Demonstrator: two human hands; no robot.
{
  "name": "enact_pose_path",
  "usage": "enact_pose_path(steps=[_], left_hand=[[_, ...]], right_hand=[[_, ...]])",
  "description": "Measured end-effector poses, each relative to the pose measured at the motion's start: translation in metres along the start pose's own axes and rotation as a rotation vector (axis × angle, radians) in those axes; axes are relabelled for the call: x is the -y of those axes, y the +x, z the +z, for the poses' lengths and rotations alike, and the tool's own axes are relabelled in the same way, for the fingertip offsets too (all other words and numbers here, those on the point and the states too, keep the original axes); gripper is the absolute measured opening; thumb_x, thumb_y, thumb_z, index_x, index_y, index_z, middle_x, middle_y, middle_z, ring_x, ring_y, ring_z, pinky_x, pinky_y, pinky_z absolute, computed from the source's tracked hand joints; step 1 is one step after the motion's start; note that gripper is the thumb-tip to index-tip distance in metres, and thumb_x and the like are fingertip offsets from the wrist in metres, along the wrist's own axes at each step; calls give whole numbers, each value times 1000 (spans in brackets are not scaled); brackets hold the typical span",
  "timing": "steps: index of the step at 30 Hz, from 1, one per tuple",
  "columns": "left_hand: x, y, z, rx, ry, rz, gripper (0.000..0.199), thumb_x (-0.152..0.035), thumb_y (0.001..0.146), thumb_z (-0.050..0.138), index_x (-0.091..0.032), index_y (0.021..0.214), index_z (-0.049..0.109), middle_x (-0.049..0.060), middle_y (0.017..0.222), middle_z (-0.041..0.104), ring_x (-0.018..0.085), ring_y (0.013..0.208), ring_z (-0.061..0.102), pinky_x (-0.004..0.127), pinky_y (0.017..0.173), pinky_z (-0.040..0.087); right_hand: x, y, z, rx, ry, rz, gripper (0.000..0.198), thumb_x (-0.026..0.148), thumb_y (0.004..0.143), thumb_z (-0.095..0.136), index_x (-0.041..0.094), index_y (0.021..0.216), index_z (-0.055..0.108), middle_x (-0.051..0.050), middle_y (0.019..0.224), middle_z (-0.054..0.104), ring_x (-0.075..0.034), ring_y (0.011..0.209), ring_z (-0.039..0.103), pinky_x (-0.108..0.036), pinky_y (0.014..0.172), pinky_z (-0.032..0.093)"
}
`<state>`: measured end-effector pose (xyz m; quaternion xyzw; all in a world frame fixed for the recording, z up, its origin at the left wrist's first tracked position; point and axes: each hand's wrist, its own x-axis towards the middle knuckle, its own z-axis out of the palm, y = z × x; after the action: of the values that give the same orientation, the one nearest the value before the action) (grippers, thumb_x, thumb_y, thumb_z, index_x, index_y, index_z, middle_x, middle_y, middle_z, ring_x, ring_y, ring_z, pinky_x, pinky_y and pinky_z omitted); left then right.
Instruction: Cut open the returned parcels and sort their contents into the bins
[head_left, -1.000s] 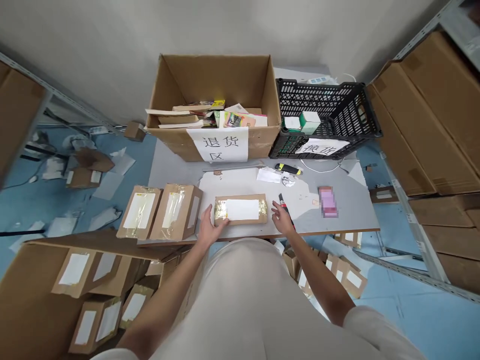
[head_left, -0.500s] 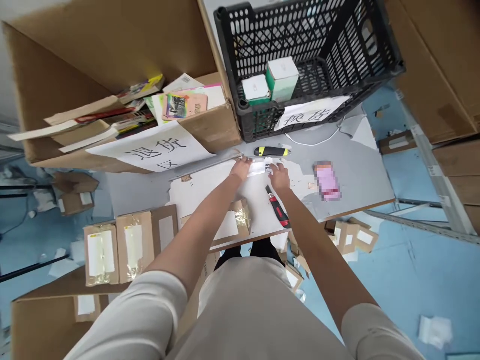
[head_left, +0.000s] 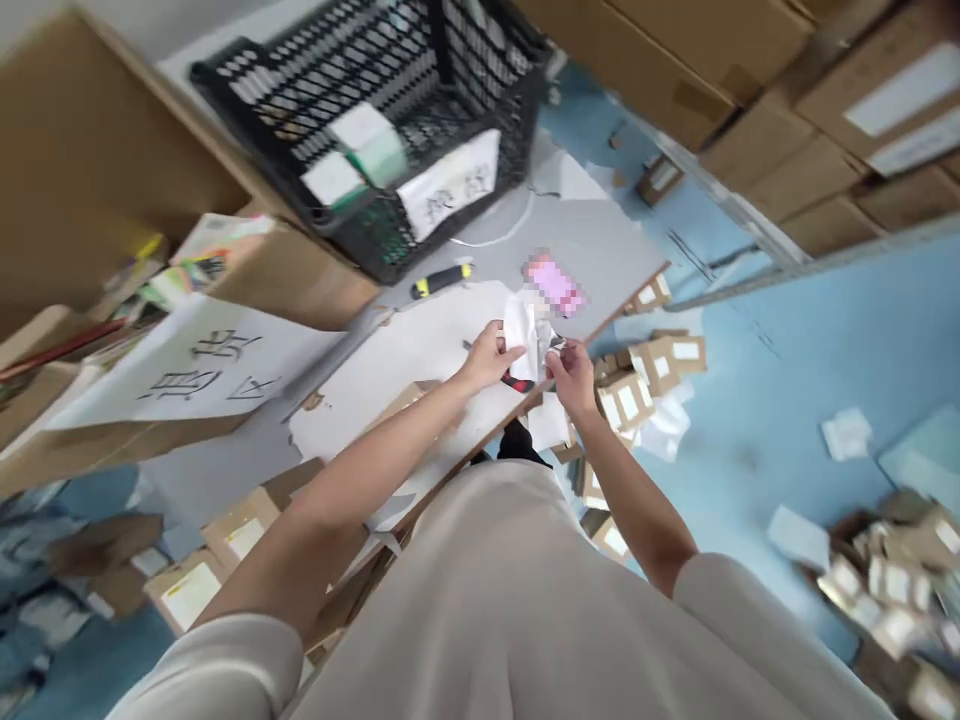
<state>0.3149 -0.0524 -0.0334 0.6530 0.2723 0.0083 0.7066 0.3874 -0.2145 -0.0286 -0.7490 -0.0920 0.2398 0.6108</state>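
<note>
Between my two hands hangs a crumpled white sheet of paper or thin wrap point(head_left: 523, 338); its exact kind is not clear. My left hand point(head_left: 489, 357) pinches its left edge between thumb and fingers. On the other side, my right hand point(head_left: 571, 373) grips the right end, where a small greyish printed piece shows by the fingertips. Beneath the sheet lies a black-and-red utility knife point(head_left: 517, 383), mostly hidden. Just beyond it on the table point(head_left: 352, 385) rests a pink, blurred-out phone-like object point(head_left: 555, 283).
A black-and-yellow utility knife point(head_left: 441, 281) lies near a black plastic crate point(head_left: 382, 255) holding small green-and-white boxes point(head_left: 367, 140). At left stands a large carton point(head_left: 300, 270) of books with a handwritten sign point(head_left: 202, 370). Small parcels point(head_left: 660, 365) litter the blue floor point(head_left: 720, 430) beyond the table edge.
My view has swung to the right. Both hands have lifted the white sheet off the table and brought it rightward, over the red knife, near the table's edge.
</note>
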Motion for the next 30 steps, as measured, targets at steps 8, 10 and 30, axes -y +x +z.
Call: enact_pose_path(steps=[8, 10, 30], left_hand=[[47, -51, 206, 486, 204, -194, 44, -7, 76, 60, -12, 119, 57, 16, 111, 68, 23, 102, 66, 39, 92, 51], [53, -66, 222, 572, 198, -199, 57, -7, 78, 57, -16, 133, 49, 15, 123, 64, 22, 111, 63, 38, 96, 49], [79, -295, -77, -1057, 450, -122, 110, -43, 62, 79, -10, 147, 17, 25, 155, 14, 35, 145, 17, 50, 115, 25]], right_hand=[[-84, -176, -158, -561, -402, 365, 53, 45, 80, 49, 13, 122, 53, -15, 108, 66, -22, 80, 64, -38, 76, 51], [-97, -205, -169, -615, -463, 388, 64, 39, 79, 47, 11, 137, 42, -22, 132, 53, -24, 96, 65, -39, 84, 50], [-12, -53, 64, 865, -639, -351, 70, 19, 71, 72, 21, 136, 48, -14, 134, 56, -26, 115, 60, -42, 97, 48]])
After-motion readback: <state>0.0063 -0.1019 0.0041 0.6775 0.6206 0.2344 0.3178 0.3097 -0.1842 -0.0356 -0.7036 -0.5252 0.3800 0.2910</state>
